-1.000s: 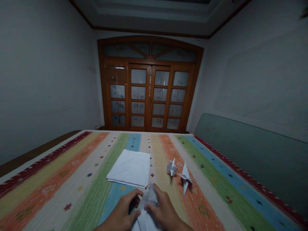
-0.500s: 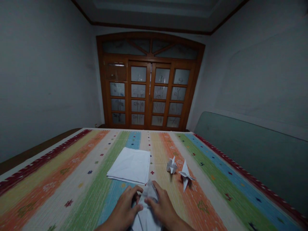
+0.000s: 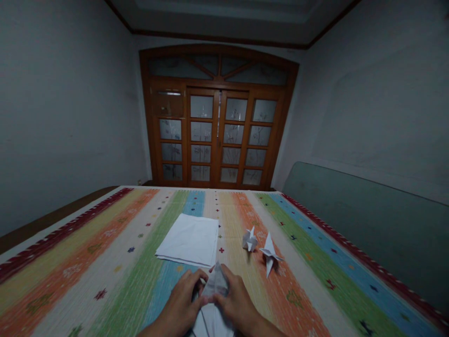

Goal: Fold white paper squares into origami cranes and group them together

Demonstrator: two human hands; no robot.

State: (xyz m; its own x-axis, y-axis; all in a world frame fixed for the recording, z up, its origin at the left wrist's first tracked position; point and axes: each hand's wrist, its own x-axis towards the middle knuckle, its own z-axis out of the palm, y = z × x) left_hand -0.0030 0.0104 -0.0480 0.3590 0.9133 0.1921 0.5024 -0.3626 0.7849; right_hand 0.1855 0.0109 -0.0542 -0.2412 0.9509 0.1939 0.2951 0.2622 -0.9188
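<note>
Left hand (image 3: 180,298) and right hand (image 3: 238,299) are both closed on a folded white paper model (image 3: 214,283), one at each side of it, at the lower edge of the view. Fingers (image 3: 192,281) of the left hand curl against the model's left flank. The thumb and fingers of the right hand press against its right flank. The pointed upper section of the model rises between the hands, with its tip directed away from the person. Its wider lower section extends toward the person and leaves the view at the bottom edge. Contact between the model and the surface below cannot be determined from this view.

Just beyond the tip and to the left lies a stack of white paper sheets (image 3: 187,241), its edges slightly uneven. To the right of the stack stand a compact, spiky paper figure (image 3: 249,239) and, just beside it, a paper bird figure (image 3: 269,250). All of these items rest on a striped woven cover (image 3: 105,276) with orange, yellow, green, blue and cream bands and a red patterned border (image 3: 70,245). Wooden double doors with frosted glass panes (image 3: 213,135) stand at the far end of the room. A grey-green panel (image 3: 365,234) runs along the right side.
</note>
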